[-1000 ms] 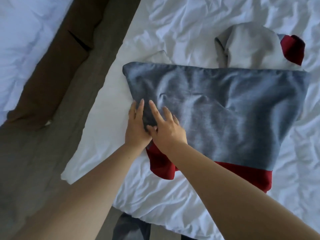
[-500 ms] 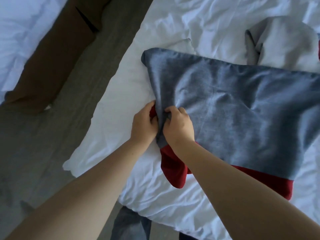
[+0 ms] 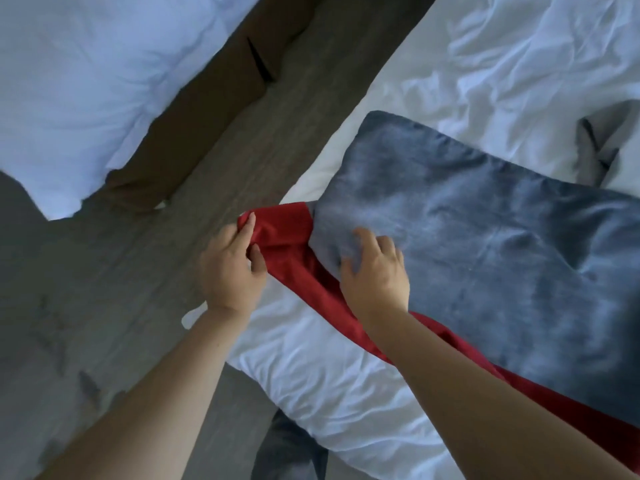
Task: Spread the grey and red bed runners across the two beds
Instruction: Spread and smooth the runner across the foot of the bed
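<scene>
White rumpled bed (image 3: 329,375) carries the grey-and-red fabric runner (image 3: 485,254); my left hand (image 3: 230,271) pinches its red edge, my right hand (image 3: 375,275) grips the grey.

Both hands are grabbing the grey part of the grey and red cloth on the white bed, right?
Not quite. Only the right hand grips the grey part of the grey and red fabric bed runner on the white bed. The left hand pinches its red end, as the head view shows.
</scene>
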